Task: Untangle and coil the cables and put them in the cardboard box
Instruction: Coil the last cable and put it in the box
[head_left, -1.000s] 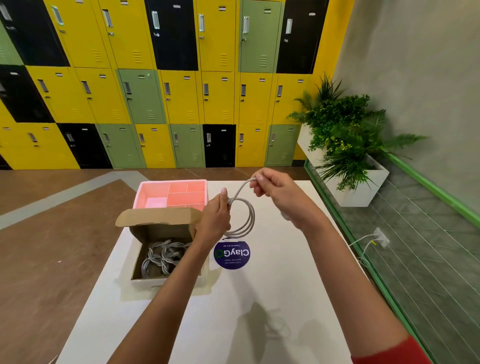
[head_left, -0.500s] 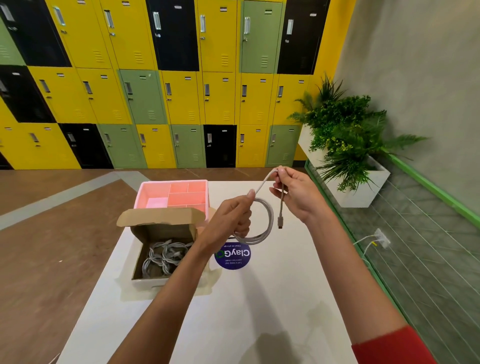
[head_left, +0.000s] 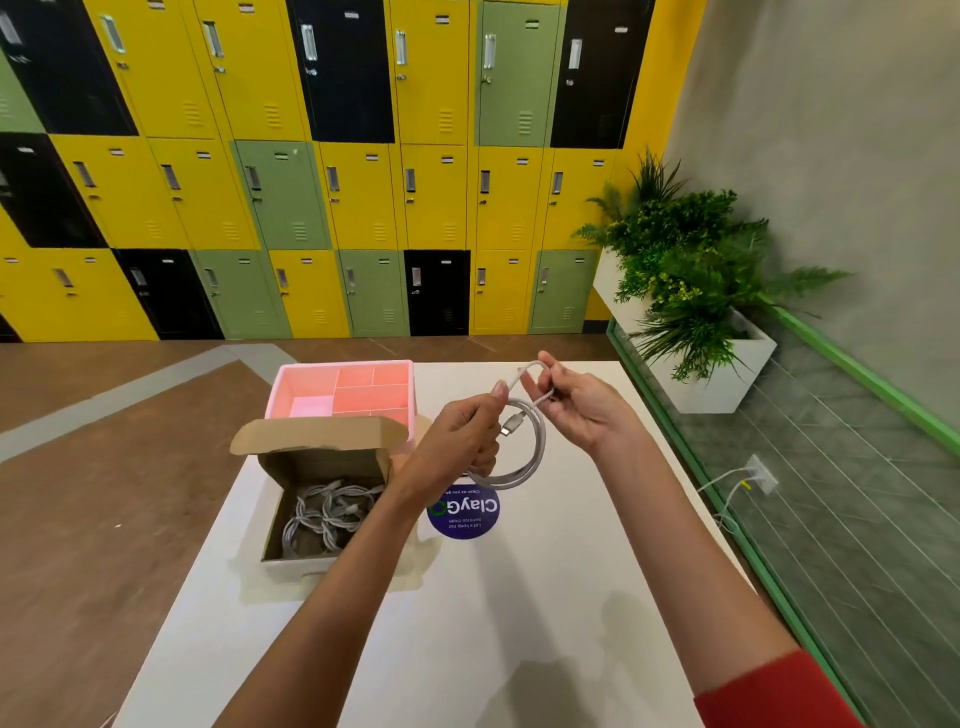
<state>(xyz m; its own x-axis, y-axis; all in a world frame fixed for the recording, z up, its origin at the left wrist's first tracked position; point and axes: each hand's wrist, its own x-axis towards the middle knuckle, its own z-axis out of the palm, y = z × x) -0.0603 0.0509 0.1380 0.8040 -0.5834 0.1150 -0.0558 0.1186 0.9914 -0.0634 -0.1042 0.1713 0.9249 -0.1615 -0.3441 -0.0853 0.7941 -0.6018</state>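
Observation:
A grey cable (head_left: 535, 457) hangs in a round coil above the white table (head_left: 519, 597). My left hand (head_left: 460, 441) grips the coil at its left side, thumb up. My right hand (head_left: 582, 405) pinches the cable's loose end, which arches over the top of the coil, and the plug hangs inside the ring. To the left stands the open cardboard box (head_left: 275, 530) with its lid flap up; several coiled grey cables (head_left: 327, 514) lie inside it.
A pink divided tray (head_left: 291, 384) stands behind the box. A round blue sticker (head_left: 465, 514) lies on the table under the coil. A white planter with green plants (head_left: 691, 291) stands at the right, beside a green rail. Lockers fill the back wall.
My right hand has moved down and left toward the coil, bringing the loose end over its top. The plug, which dangled outside the ring, now hangs inside it.

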